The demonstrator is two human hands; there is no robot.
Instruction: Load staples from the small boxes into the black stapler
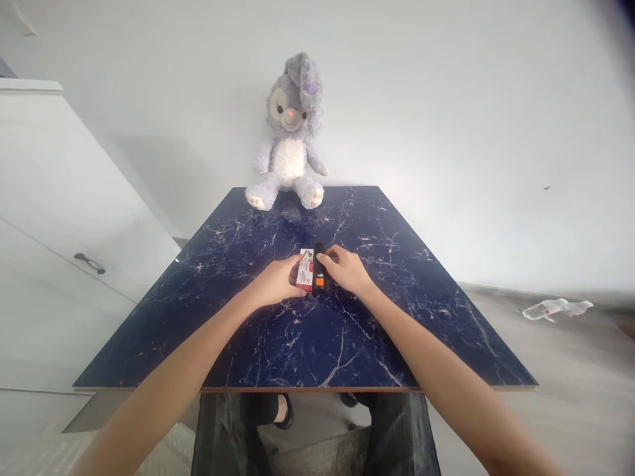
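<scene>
Both of my hands meet at the middle of a dark blue marble-patterned table [248, 344]. My left hand [278, 281] is closed around a small white and red box [305, 274]. My right hand [347, 270] grips a small black device with an orange patch [319, 271], which lies right beside the box and touches it. Parts of both items are hidden by my fingers.
A grey plush rabbit [290, 142] sits at the table's far edge against the white wall. A white cabinet with a dark handle [89, 263] stands to the left. An empty plastic bottle [555, 309] lies on the floor at right. My legs show under the near edge.
</scene>
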